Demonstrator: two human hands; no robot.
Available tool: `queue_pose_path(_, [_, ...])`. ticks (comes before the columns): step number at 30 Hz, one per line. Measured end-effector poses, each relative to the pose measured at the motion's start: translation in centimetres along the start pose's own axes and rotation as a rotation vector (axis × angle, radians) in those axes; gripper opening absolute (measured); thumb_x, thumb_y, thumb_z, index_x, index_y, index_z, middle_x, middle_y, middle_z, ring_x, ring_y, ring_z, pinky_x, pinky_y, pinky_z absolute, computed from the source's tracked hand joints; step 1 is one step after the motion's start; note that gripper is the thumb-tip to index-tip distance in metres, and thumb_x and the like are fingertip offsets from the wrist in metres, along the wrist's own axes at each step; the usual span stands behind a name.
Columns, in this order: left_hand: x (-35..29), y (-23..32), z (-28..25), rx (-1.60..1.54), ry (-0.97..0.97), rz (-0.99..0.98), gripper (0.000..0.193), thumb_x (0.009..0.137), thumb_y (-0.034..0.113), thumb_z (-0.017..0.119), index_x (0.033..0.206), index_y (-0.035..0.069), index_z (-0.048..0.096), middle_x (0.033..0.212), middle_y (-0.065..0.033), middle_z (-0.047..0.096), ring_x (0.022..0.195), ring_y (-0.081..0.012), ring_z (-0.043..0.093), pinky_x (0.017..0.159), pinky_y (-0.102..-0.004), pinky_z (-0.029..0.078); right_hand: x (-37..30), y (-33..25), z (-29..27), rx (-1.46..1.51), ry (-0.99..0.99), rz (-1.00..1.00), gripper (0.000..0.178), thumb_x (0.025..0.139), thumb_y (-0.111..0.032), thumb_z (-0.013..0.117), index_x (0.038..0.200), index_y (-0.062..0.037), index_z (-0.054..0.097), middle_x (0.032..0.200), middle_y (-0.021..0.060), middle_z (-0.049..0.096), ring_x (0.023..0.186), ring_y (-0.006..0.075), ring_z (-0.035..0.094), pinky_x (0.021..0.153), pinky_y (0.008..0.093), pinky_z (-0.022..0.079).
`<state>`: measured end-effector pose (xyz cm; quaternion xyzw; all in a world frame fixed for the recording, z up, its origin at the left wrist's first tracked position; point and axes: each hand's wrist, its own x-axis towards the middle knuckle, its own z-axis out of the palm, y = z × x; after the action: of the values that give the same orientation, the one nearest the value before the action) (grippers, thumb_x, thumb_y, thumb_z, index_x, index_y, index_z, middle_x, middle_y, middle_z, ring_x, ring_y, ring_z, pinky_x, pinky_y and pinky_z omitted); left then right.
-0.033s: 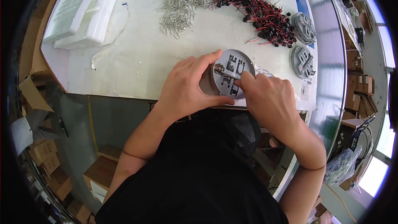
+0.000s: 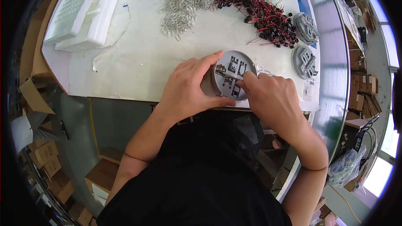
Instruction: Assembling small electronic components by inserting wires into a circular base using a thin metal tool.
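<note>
Head view: left hand (image 2: 184, 84), fingers wrapped around a round gray case (image 2: 237, 70); right hand (image 2: 273, 94), fingers pinching a thin metal tool (image 2: 228, 75) across the case's face.

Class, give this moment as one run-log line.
left hand: holding round grey plastic housing | right hand: fingers at its face | beyond: silvery bent-wire pile, black parts with red wires

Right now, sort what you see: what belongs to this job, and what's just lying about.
Belongs, or likely does:
round grey housing, in the left hand, right hand at its face
two similar grey housings to its right
piled metal pieces
black parts with red wires

Apparently just lying about:
white foam pieces
brown cardboard boxes, lower left
clear plastic bag
</note>
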<state>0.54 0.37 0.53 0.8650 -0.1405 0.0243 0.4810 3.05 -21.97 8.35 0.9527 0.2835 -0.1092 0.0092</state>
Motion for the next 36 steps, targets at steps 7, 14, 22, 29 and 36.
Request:
queue_pose_path(7, [-0.4, -2.2, -1.2, -0.173, -0.155, -0.034, 0.062, 0.086, 0.007, 0.085, 0.142, 0.001, 0.062, 0.115, -0.0160, 0.074, 0.105, -0.0267, 0.072, 0.092, -0.0400, 0.057, -2.4, -0.3, 3.7, 0.494, 0.302, -0.111, 0.048, 0.082, -0.036, 0.091, 0.111, -0.0057, 0.068, 0.098, 0.0130, 0.067, 0.082, 0.0305, 0.073, 0.064, 0.0421, 0.058])
queue_pose_path(14, [1.0, 1.0, -0.9, -0.064, -0.031, 0.103, 0.025, 0.095, -0.005, 0.072, 0.119, 0.000, 0.075, 0.104, -0.0109, 0.071, 0.085, -0.0186, 0.066, 0.075, -0.0277, 0.052, -3.2, 2.6, 5.5, 0.375, 0.904, 0.098, 0.046, 0.087, -0.024, 0.091, 0.125, -0.0084, 0.070, 0.088, 0.0071, 0.072, 0.069, 0.0189, 0.069, 0.061, 0.0317, 0.054])
queue_pose_path(22, [0.5, -2.1, -0.7, -0.168, 0.122, 0.062, 0.018, 0.098, -0.004, 0.072, 0.114, 0.000, 0.077, 0.101, -0.0085, 0.070, 0.082, -0.0180, 0.065, 0.073, -0.0299, 0.053, -21.6, 44.3, 10.3, 0.704, 1.125, 1.237, 0.056, 0.103, -0.044, 0.072, 0.134, 0.0023, 0.069, 0.081, 0.0090, 0.071, 0.058, 0.0159, 0.061, 0.055, 0.0358, 0.048])
queue_pose_path(29, [0.4, -0.5, -0.1, -0.136, 0.129, 0.004, 0.022, 0.095, -0.004, 0.076, 0.116, 0.000, 0.077, 0.097, -0.0085, 0.072, 0.084, -0.0189, 0.067, 0.079, -0.0299, 0.056, -18.6, 41.9, 14.0, -0.109, 0.962, 1.212, 0.053, 0.098, -0.048, 0.071, 0.092, 0.0045, 0.075, 0.072, 0.0156, 0.071, 0.061, 0.0287, 0.068, 0.061, 0.0427, 0.052])
queue_pose_path(36, [0.1, -1.1, -0.7, -0.004, 0.115, 0.093, 0.032, 0.092, 0.001, 0.081, 0.123, 0.003, 0.077, 0.105, -0.0132, 0.075, 0.095, -0.0253, 0.071, 0.086, -0.0335, 0.058, -6.3, 22.5, 5.2, 0.484, 0.338, 0.812, 0.046, 0.097, -0.041, 0.073, 0.087, 0.0044, 0.074, 0.068, 0.0089, 0.070, 0.056, 0.0178, 0.064, 0.055, 0.0348, 0.049])
